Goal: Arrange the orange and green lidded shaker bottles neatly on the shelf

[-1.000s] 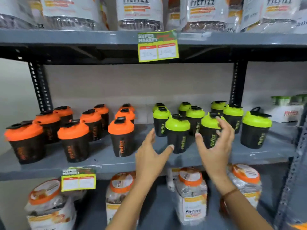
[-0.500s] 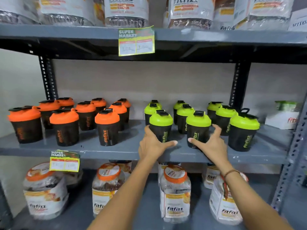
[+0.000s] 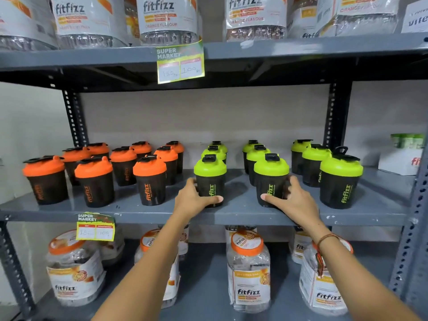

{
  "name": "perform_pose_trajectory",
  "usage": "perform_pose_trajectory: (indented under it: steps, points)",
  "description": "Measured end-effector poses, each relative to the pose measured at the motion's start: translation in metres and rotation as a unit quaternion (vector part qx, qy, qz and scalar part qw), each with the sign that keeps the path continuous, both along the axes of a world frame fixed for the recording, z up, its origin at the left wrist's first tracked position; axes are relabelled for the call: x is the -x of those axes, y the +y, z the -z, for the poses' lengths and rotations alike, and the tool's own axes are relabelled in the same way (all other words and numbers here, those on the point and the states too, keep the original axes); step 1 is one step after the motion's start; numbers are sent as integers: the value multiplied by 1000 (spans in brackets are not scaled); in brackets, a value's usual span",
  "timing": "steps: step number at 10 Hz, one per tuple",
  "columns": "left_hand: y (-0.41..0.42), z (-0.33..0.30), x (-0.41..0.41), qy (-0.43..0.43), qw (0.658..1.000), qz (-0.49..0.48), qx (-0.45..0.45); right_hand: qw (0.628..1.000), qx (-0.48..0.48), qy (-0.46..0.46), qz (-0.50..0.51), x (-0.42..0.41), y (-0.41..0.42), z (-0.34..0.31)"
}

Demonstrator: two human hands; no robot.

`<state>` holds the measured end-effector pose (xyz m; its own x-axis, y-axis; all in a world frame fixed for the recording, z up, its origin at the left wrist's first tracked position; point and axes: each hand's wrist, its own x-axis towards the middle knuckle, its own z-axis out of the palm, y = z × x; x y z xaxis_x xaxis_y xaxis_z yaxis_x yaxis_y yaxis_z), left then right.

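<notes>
On the grey middle shelf [image 3: 240,214] stand several black shakers with orange lids [image 3: 149,179] on the left and several with green lids on the right, in rows running front to back. My left hand [image 3: 194,198] is wrapped around the base of the front green-lidded shaker [image 3: 210,177] of the left green row. My right hand [image 3: 291,200] grips the base of the front green-lidded shaker [image 3: 271,179] of the middle green row. A third green-lidded shaker [image 3: 339,181] stands at the front right, untouched.
A price tag [image 3: 95,227] hangs on the shelf edge at left, another price tag [image 3: 180,63] on the upper shelf. Large fitfizz jars [image 3: 249,269] fill the lower shelf and the top shelf. A white box [image 3: 403,156] sits at far right. Steel uprights [image 3: 333,114] frame the bay.
Both hands reached in from open air and closed on the two front green-lidded shakers, which now stand further apart and in line with their rows.
</notes>
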<state>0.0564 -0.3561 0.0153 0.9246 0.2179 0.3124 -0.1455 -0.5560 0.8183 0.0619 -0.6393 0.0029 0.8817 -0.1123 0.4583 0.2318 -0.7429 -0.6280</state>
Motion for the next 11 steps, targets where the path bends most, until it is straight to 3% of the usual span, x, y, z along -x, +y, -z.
perform_pose_trajectory:
  steps: [2, 9, 11]
  points:
    - [10, 1, 4, -4, 999, 46, 15, 999, -12, 11, -30, 5, 4, -2]
    - [7, 4, 9, -13, 999, 42, 8, 999, -28, 5, -42, 12, 8, -3]
    - [5, 9, 17, -77, 994, 38, 61, 990, -114, -20, -82, 10, -1, 2]
